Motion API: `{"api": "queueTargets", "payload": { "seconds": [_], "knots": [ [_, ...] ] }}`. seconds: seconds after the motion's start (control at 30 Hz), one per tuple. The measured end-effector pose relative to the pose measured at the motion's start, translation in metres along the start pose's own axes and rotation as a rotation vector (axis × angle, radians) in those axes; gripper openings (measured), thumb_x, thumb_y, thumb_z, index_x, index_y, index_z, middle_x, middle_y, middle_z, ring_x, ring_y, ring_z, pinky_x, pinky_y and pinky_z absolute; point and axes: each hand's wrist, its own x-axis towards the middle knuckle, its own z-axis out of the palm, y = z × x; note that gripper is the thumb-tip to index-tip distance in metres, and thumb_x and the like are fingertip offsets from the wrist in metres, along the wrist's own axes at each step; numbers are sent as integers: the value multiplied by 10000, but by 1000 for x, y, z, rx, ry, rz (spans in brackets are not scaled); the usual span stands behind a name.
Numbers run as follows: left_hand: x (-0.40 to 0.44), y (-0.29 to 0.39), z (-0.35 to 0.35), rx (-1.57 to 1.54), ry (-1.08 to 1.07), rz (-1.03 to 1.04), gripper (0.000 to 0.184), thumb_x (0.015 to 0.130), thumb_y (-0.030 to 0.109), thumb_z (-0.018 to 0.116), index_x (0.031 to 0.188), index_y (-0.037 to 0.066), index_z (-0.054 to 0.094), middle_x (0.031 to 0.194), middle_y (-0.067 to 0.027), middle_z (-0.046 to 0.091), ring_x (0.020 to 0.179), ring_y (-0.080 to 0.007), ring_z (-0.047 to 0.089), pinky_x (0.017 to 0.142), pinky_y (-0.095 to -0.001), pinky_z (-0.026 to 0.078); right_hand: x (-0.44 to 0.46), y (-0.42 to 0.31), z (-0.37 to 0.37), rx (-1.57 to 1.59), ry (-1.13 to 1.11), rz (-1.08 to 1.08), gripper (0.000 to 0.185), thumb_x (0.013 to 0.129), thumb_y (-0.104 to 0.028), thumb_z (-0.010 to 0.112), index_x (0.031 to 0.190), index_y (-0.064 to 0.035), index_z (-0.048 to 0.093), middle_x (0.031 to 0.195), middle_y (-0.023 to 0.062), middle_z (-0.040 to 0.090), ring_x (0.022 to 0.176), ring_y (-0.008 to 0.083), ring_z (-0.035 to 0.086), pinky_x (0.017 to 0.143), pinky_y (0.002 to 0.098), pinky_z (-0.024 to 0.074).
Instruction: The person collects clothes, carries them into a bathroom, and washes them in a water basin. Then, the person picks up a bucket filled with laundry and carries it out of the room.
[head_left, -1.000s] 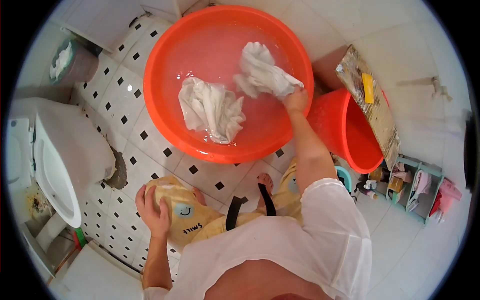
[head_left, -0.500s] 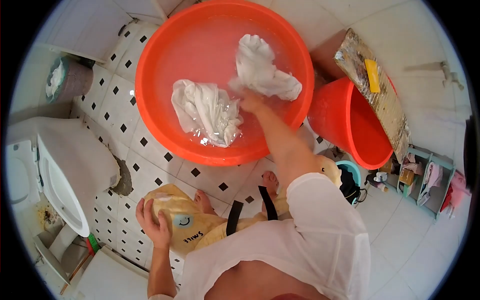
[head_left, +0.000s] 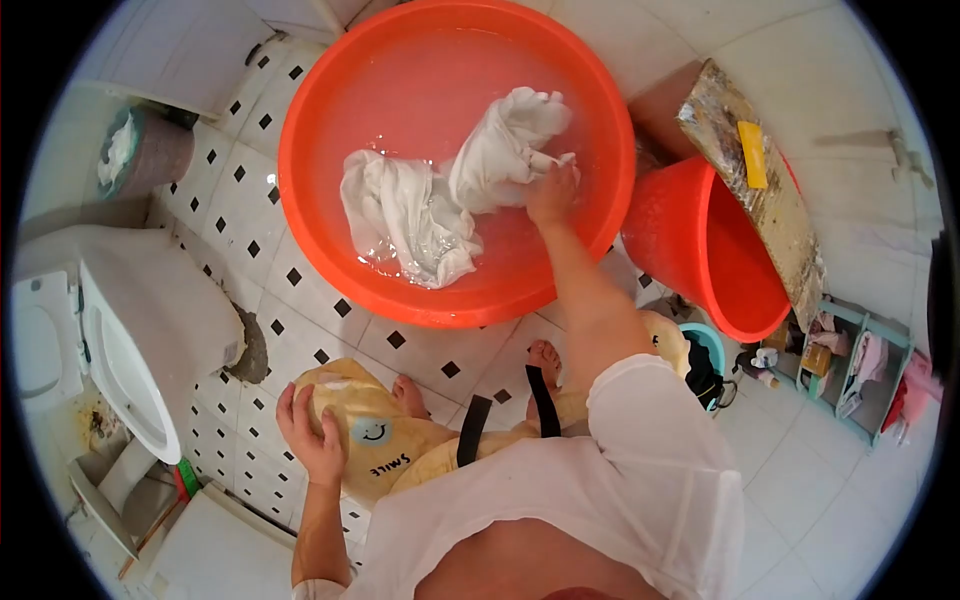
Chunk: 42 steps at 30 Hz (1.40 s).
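A big orange-red basin (head_left: 455, 313) of cloudy water holds two bunched white cloths. My right hand (head_left: 552, 195) is at the lower right end of the right-hand cloth (head_left: 500, 150), its fingers closed on the fabric. The other white cloth (head_left: 405, 215) lies in the water to the left, touching the first. My left hand (head_left: 315, 435) rests on my knee over the yellow trousers (head_left: 375, 400), fingers spread, holding nothing.
A red bucket (head_left: 670, 225) stands right of the basin, with a wrapped board (head_left: 750, 200) leaning over it. Farther right are a teal basin (head_left: 708, 345) and a small shelf (head_left: 845, 370). On the left are a toilet (head_left: 165, 330) and a bin (head_left: 160, 155).
My right hand moved left off the right-hand cloth's end, then back right onto it. That cloth has shifted left against the other. My left hand has stayed on the knee.
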Motion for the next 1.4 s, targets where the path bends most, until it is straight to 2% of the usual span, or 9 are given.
{"api": "queueTargets", "payload": {
  "seconds": [0.1,0.3,0.5,0.63,0.83,0.93,1.03,1.23,1.4],
  "knots": [
    [-1,-2,0,-13,5,-7,343,728,94,530,1064,24,525,1212,-160,412,1107,-328,392,948,-389,311,-7,11,-8,-43,-294,97,417,785,-217,522,1186,-125,460,1367,139,270,1280,317,181,962,555,247],
    [-2,-2,0,-4,3,-1,349,726,97,530,1067,27,526,1216,-155,409,1104,-326,395,945,-391,314,-2,-8,-34,109,-569,284,276,809,-220,502,1041,-74,536,1163,170,486,1130,316,411,899,527,312],
    [-2,0,-1,-31,13,4,347,721,88,535,1061,23,540,1206,-152,413,1090,-320,409,933,-379,330,18,46,16,754,-238,435,182,847,-195,502,960,-58,544,889,80,577,812,215,530,717,300,433],
    [-3,0,-2,-21,23,10,347,717,84,538,1059,24,546,1201,-151,415,1088,-317,413,930,-372,335,55,56,-8,1042,-184,524,144,864,-172,491,919,-46,535,867,41,547,787,159,492,713,292,423],
    [-4,0,-3,-19,34,5,346,716,79,538,1058,29,547,1202,-158,416,1086,-321,415,930,-374,335,89,79,-14,806,31,315,157,787,-111,515,923,-56,570,883,98,591,795,237,546,738,332,442],
    [-5,-2,-3,-30,45,8,344,716,77,538,1057,32,547,1201,-159,416,1084,-323,415,932,-377,332,68,52,-56,124,74,11,207,749,-76,500,935,-96,588,896,146,596,834,300,561,753,366,450],
    [-6,-3,-3,-33,41,13,346,716,75,537,1060,32,544,1200,-159,417,1084,-323,415,933,-378,330,41,33,-52,256,-315,46,219,741,-98,503,937,-120,598,918,179,582,904,347,538,779,390,444],
    [-7,-3,-3,-46,36,-1,354,718,74,534,1069,24,534,1196,-163,417,1085,-328,410,932,-381,329,-32,14,-22,-135,-361,-107,313,758,-105,484,1068,-91,533,930,221,577,854,355,566,759,419,447],
    [-9,-4,-3,-11,50,22,353,718,77,539,1067,22,534,1198,-167,417,1084,-328,410,931,-383,330,-57,-1,-2,98,-514,13,331,729,-135,502,1054,-74,519,912,240,586,868,385,560,768,428,444]
  ]
}}
